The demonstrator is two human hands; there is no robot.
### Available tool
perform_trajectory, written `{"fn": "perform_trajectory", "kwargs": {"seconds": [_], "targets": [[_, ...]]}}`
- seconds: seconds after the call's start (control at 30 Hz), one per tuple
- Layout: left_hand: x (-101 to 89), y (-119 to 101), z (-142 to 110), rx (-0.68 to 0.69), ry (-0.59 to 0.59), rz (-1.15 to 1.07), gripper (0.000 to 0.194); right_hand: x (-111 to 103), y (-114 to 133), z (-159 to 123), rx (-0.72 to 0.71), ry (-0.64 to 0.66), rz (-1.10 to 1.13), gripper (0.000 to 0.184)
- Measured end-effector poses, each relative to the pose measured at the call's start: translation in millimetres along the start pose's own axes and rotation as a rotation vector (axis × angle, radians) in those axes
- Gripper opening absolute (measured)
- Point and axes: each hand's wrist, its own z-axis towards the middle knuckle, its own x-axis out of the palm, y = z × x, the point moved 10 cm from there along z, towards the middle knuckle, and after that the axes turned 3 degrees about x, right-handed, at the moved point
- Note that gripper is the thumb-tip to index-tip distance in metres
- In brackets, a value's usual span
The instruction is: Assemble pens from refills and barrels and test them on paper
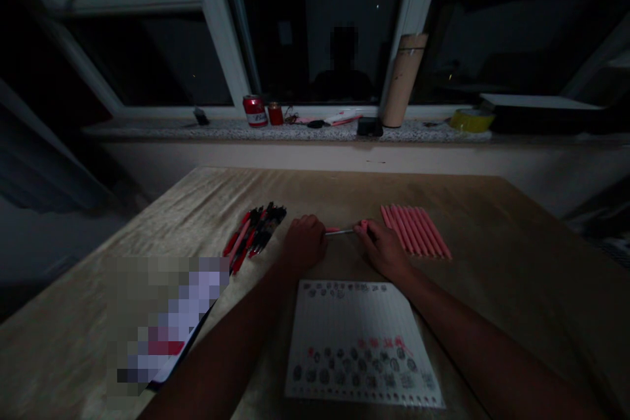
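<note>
Above the notebook page, a thin pale rod like a pen refill (pixel 340 231) spans the gap between my hands. My left hand (pixel 304 244) is closed, its back toward me, and a pink pen part (pixel 333 230) sticks out beside the rod. The thumb and fingers of my right hand (pixel 382 246) pinch the rod's other end, where a small pink piece (pixel 364 224) shows. Just right of that hand lies a neat row of several pink pens (pixel 418 230). A loose pile of red and black pens (pixel 253 236) is left of my left hand.
The lined notebook page (pixel 354 321), with dark and red scribbles, lies between my forearms. A partly blurred phone (pixel 182 335) rests at left. On the windowsill (pixel 221 130) stand a red can (pixel 254 111), a red jar (pixel 275 113), a tall cylinder (pixel 405 79) and yellow tape (pixel 471 121).
</note>
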Motion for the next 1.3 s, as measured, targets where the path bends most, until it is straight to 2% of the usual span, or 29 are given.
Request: {"fn": "perform_trajectory", "kwargs": {"seconds": [0.23, 0.6, 0.73, 0.9, 1.0, 1.13, 1.3], "targets": [[8.6, 12, -2, -0.019, 0.066, 0.053, 0.020, -2, 1, 0, -0.010, -0.019, -0.031, 0.029], [27.0, 5, -2, 0.080, 0.136, 0.107, 0.015, 0, 7, 0, -0.035, -0.003, -0.293, 0.032], [16.9, 11, 2, 0.019, 0.071, 0.034, 0.014, 2, 3, 0, -0.029, -0.004, -0.332, 0.031], [-8.8, 8, 5, 0.017, -0.082, -0.272, 0.021, -4, -3, 1, 0.041, -0.039, -0.408, 0.030], [-20.3, 5, 4, 0.037, -0.172, -0.377, 0.024, -10, -8, 1, 0.099, -0.081, -0.459, 0.031], [-22.4, -1, 3, 0.085, -0.192, -0.405, 0.028, -16, -11, 0, 0.131, -0.121, -0.469, 0.032], [-20.9, -3, 4, 0.093, -0.167, -0.403, 0.030, -14, -10, 1, 0.080, -0.114, -0.446, 0.033]]}}
